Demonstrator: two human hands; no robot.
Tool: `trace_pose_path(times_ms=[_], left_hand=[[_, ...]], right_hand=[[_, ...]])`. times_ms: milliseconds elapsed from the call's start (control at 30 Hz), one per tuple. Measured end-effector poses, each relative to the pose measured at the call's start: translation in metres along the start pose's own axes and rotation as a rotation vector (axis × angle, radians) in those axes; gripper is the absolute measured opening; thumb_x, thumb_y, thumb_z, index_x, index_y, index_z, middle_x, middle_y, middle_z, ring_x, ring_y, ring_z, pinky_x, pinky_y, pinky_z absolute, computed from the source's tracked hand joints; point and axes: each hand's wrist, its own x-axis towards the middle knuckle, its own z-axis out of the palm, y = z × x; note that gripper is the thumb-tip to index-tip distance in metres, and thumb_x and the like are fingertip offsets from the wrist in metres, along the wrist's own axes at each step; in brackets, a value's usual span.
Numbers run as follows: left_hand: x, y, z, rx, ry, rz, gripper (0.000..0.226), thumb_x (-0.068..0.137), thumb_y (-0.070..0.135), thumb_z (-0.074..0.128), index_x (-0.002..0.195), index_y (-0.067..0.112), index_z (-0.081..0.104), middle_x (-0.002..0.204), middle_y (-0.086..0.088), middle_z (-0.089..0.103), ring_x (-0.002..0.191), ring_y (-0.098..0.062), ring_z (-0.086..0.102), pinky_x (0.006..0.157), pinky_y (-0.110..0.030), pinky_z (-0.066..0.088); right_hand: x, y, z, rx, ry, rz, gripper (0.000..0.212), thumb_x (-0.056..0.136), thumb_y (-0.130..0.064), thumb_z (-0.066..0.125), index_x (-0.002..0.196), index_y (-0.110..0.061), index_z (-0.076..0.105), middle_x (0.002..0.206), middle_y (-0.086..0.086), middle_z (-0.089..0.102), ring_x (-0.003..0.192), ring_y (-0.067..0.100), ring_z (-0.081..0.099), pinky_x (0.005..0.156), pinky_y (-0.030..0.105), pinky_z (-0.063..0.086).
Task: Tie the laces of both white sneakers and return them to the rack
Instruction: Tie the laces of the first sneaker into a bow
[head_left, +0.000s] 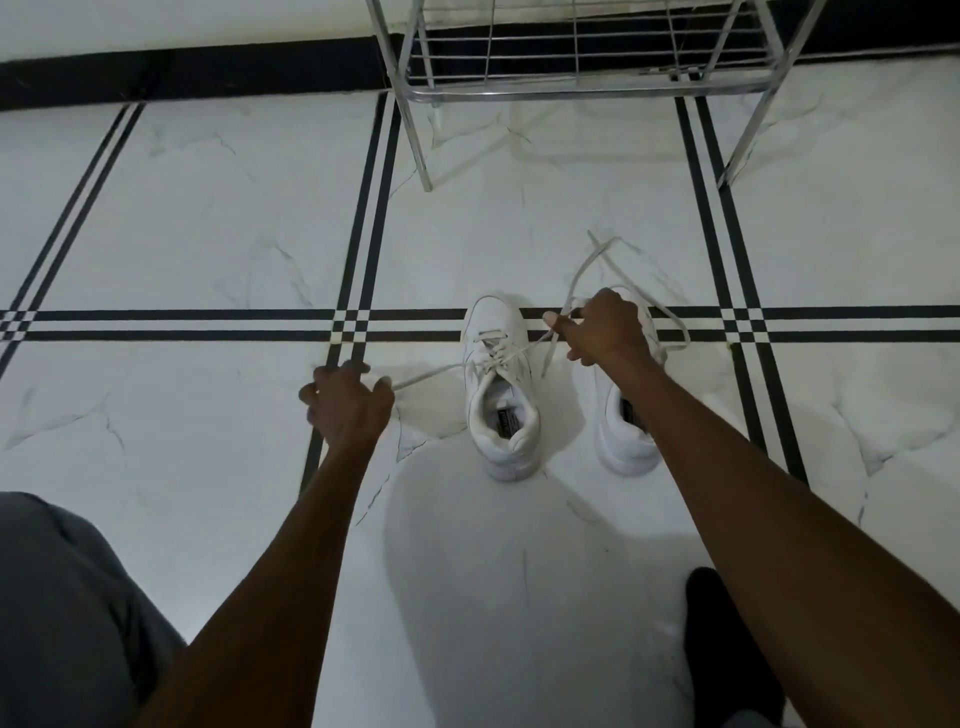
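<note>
Two white sneakers stand side by side on the tiled floor, toes pointing away from me. The left sneaker (501, 389) has its two lace ends pulled out sideways. My left hand (348, 402) is closed on one lace end (426, 375), stretched to the left. My right hand (602, 327) pinches the other lace end (540, 340) above and to the right. The right sneaker (626, 436) lies partly under my right forearm; its loose laces (597, 260) trail on the floor beyond it. The metal shoe rack (587, 83) stands behind the sneakers.
The rack's chrome legs (423, 161) stand on the white marble floor with black stripes (363, 270). My grey-clad knee (67, 597) is at the lower left and a dark foot (727, 649) at the lower right. A black skirting runs along the back wall.
</note>
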Motion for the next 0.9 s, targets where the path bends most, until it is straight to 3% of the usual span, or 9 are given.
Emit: trace_pose_path(times_ms=[67, 133, 200, 267, 367, 500, 600, 700, 900], left_hand=[[-0.001, 0.012, 0.005, -0.152, -0.074, 0.202, 0.033, 0.091, 0.028, 0.073, 0.120, 0.013, 0.071, 0.132, -0.014, 0.065, 0.129, -0.033, 0.055, 0.108, -0.043, 0.042], [-0.008, 0.029, 0.009, -0.222, -0.244, 0.291, 0.028, 0.093, 0.027, 0.073, 0.119, 0.017, 0.074, 0.127, -0.007, 0.071, 0.122, -0.026, 0.062, 0.095, -0.031, 0.044], [-0.017, 0.043, 0.016, -0.218, -0.355, 0.331, 0.028, 0.094, 0.029, 0.072, 0.120, 0.020, 0.074, 0.128, -0.004, 0.071, 0.119, -0.022, 0.063, 0.087, -0.028, 0.043], [-0.025, 0.050, 0.023, -0.245, -0.378, 0.357, 0.024, 0.095, 0.024, 0.072, 0.117, 0.017, 0.075, 0.123, -0.004, 0.074, 0.113, -0.020, 0.066, 0.086, -0.027, 0.046], [-0.027, 0.053, 0.027, -0.321, -0.331, 0.320, 0.009, 0.093, 0.017, 0.073, 0.101, 0.012, 0.076, 0.103, -0.001, 0.076, 0.096, -0.013, 0.066, 0.086, -0.028, 0.049], [-0.026, 0.049, 0.030, -0.288, -0.296, 0.339, 0.007, 0.095, 0.014, 0.070, 0.088, 0.014, 0.070, 0.085, 0.008, 0.070, 0.087, -0.011, 0.065, 0.090, -0.033, 0.053], [-0.030, 0.049, 0.029, -0.218, -0.269, 0.365, 0.017, 0.092, -0.001, 0.061, 0.088, 0.016, 0.061, 0.087, 0.008, 0.072, 0.089, -0.016, 0.067, 0.087, -0.042, 0.056], [-0.025, 0.047, 0.025, -0.058, -0.227, 0.444, 0.033, 0.081, -0.010, 0.055, 0.087, 0.023, 0.055, 0.088, 0.007, 0.074, 0.089, -0.021, 0.067, 0.086, -0.047, 0.054], [-0.018, 0.037, 0.023, 0.164, -0.071, 0.505, 0.017, 0.093, 0.009, 0.058, 0.095, 0.024, 0.065, 0.086, 0.000, 0.071, 0.101, -0.027, 0.054, 0.093, -0.045, 0.036]], right_hand=[[-0.005, -0.007, -0.003, -0.065, -0.002, -0.078, 0.070, 0.072, -0.052, 0.084, 0.113, -0.002, 0.058, 0.101, 0.015, 0.070, 0.090, 0.030, 0.071, 0.078, 0.039, 0.059], [-0.014, -0.015, -0.006, -0.091, -0.132, -0.230, 0.056, 0.075, -0.036, 0.088, 0.115, -0.006, 0.062, 0.105, 0.006, 0.065, 0.094, 0.024, 0.065, 0.077, 0.032, 0.050], [-0.022, -0.018, -0.005, -0.124, -0.310, -0.385, 0.040, 0.079, -0.024, 0.086, 0.113, -0.009, 0.071, 0.114, 0.006, 0.068, 0.097, 0.021, 0.068, 0.079, 0.032, 0.053], [-0.025, -0.016, 0.000, -0.150, -0.360, -0.452, 0.023, 0.084, -0.020, 0.081, 0.105, -0.010, 0.076, 0.111, 0.008, 0.071, 0.094, 0.022, 0.070, 0.078, 0.036, 0.056], [-0.029, -0.012, 0.006, -0.123, -0.305, -0.447, 0.010, 0.087, -0.018, 0.077, 0.090, -0.009, 0.077, 0.086, 0.002, 0.070, 0.067, 0.007, 0.060, 0.070, 0.030, 0.047], [-0.029, -0.012, 0.012, -0.091, -0.164, -0.482, 0.014, 0.086, -0.023, 0.078, 0.091, -0.010, 0.081, 0.093, 0.005, 0.074, 0.083, 0.013, 0.060, 0.076, 0.026, 0.043], [-0.027, -0.009, 0.017, -0.182, -0.073, -0.481, 0.012, 0.082, -0.027, 0.082, 0.085, -0.015, 0.084, 0.091, 0.010, 0.075, 0.088, 0.024, 0.066, 0.080, 0.034, 0.051], [-0.029, -0.004, 0.019, -0.313, -0.020, -0.415, 0.007, 0.079, -0.025, 0.083, 0.081, -0.018, 0.084, 0.092, 0.010, 0.073, 0.095, 0.031, 0.066, 0.071, 0.038, 0.058], [-0.028, 0.000, 0.024, -0.412, 0.001, -0.326, 0.021, 0.077, -0.023, 0.082, 0.093, -0.010, 0.079, 0.098, 0.009, 0.074, 0.100, 0.026, 0.068, 0.065, 0.029, 0.048]])
